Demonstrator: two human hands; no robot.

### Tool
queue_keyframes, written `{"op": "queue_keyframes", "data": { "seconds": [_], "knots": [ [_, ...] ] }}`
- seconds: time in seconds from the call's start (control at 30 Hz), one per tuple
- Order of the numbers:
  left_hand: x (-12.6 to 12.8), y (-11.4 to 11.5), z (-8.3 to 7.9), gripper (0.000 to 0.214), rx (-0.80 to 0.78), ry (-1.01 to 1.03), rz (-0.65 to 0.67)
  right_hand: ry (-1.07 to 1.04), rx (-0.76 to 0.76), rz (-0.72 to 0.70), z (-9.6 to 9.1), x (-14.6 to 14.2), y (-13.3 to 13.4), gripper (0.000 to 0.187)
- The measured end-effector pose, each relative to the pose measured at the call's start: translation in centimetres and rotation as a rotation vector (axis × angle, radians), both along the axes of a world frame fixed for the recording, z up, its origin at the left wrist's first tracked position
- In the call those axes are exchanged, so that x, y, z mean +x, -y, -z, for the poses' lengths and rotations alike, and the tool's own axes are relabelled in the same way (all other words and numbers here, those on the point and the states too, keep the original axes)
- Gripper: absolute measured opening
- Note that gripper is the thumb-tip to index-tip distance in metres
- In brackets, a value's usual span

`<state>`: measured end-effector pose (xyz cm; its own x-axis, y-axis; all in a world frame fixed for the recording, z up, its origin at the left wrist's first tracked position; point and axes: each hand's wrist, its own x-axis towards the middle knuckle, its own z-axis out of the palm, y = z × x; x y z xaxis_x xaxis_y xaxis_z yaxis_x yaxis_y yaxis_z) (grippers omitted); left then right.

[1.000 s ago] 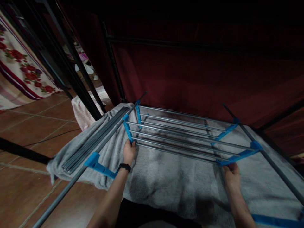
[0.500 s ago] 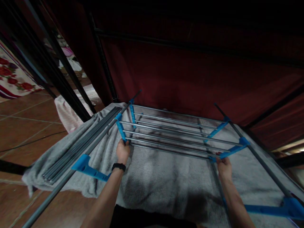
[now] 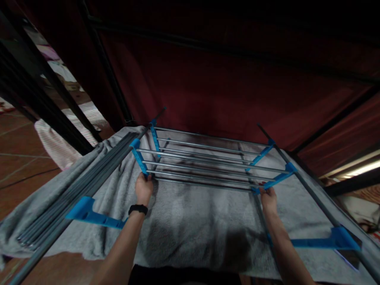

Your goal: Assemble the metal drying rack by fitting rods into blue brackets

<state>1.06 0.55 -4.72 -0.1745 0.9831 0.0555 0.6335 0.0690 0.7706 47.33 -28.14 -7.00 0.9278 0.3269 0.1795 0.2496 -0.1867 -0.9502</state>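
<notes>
A rack of silver metal rods runs between blue plastic brackets above a grey towel. My left hand, with a black band on the wrist, is closed on the near end of the left blue bracket. My right hand is closed on the near end of the right blue bracket. Long grey side poles carry further blue brackets on both sides.
A bundle of loose grey rods lies on the towel at the left. Dark red fabric on a black frame stands behind the rack. Tiled floor and a pale striped cloth are at the far left.
The view has swung to the right, so the floor and flowered cloth slid out at the left. Both hands stay closed on the bracket ends, the right hand now closer in.
</notes>
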Motion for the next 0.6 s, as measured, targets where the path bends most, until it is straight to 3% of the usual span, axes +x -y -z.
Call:
{"op": "queue_keyframes", "data": {
  "seconds": [0.33,0.6],
  "knots": [
    [-0.3,0.2,1.4,0.009,0.040,-0.099,0.038,0.016,-0.013,0.008,0.8,-0.4,-0.1,0.041],
    [-0.1,0.4,2.3,0.005,0.176,0.016,-0.012,0.038,-0.030,0.005,2.1,-0.7,-0.1,0.043]
  ]
}}
